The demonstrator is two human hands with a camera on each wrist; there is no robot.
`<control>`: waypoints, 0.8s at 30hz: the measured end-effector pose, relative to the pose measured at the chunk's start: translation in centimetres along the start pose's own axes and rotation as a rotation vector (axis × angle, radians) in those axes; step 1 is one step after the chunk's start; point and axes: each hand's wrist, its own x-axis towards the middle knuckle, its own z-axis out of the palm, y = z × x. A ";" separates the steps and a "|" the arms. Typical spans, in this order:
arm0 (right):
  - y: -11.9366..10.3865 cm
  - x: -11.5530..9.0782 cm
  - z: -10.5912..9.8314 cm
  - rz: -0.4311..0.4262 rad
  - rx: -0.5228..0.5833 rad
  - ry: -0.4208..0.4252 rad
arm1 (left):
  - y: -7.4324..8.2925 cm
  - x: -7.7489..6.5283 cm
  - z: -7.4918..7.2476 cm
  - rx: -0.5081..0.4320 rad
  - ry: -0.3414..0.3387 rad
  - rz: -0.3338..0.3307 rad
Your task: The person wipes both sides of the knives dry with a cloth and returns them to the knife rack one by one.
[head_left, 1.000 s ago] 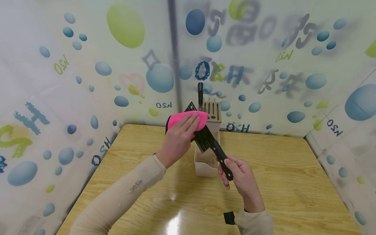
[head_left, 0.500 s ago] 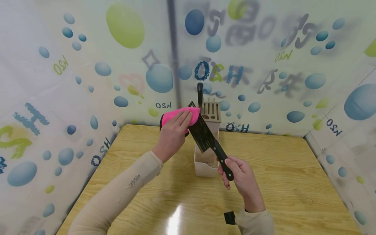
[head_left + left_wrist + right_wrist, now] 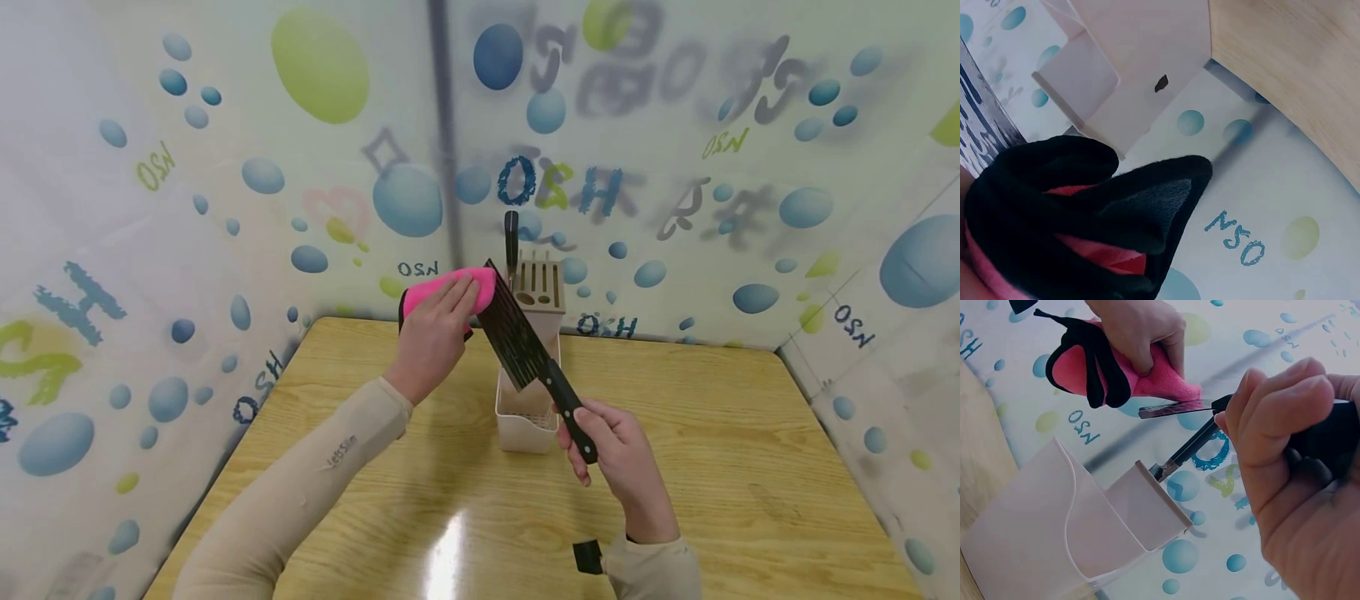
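My right hand (image 3: 622, 454) grips the black riveted handle of a cleaver (image 3: 516, 337), its dark streaked blade slanting up to the left. A pink cloth (image 3: 482, 287) with black edging is folded in my left hand (image 3: 431, 346), near the blade's upper end. Seen from the right wrist, the left thumb and fingers pinch the cloth (image 3: 1163, 381) right at the blade (image 3: 1175, 409). The left wrist view shows mostly the cloth's bunched black edging (image 3: 1066, 212), with part of the blade (image 3: 985, 119) at the left.
Behind the cleaver stands a white knife block (image 3: 528, 433) with a brown slotted top (image 3: 546, 287). One black-handled knife (image 3: 512, 237) stands upright in it. All this is on a wooden table (image 3: 697, 433), backed by walls with a printed bubble pattern.
My left hand has drawn the cloth left and slightly up along the blade, baring more of it. The right hand and cleaver have stayed almost still.
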 end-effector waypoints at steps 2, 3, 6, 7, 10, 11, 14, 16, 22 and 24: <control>0.0 0.0 0.0 -0.008 0.000 -0.001 | -0.2 0.1 0.0 0.000 -0.004 -0.008; 0.1 0.0 0.0 -0.012 -0.001 -0.001 | -0.2 0.1 0.0 -0.003 -0.007 -0.012; 0.1 0.0 -0.1 -0.023 -0.003 -0.002 | -0.4 0.2 0.0 -0.009 -0.021 -0.025; 0.1 0.0 -0.1 -0.025 -0.004 -0.002 | -0.5 0.2 0.0 -0.011 -0.027 -0.029; 0.2 0.0 -0.1 -0.029 -0.005 -0.004 | -0.5 0.2 -0.1 -0.008 -0.041 -0.032; 0.2 0.0 -0.1 -0.030 -0.005 -0.005 | -0.5 0.2 0.0 -0.007 -0.044 -0.032; 0.3 0.1 -0.2 -0.036 -0.003 -0.008 | -0.4 0.1 -0.1 0.001 -0.050 -0.023; 0.3 0.1 -0.2 -0.038 -0.001 -0.008 | -0.3 0.1 -0.1 0.002 -0.054 -0.016; 0.3 0.0 -0.1 -0.022 0.000 0.008 | 0.2 0.0 0.0 -0.005 -0.054 0.006; 0.3 0.0 -0.1 -0.013 -0.001 0.017 | 0.4 0.0 0.0 -0.008 -0.055 0.014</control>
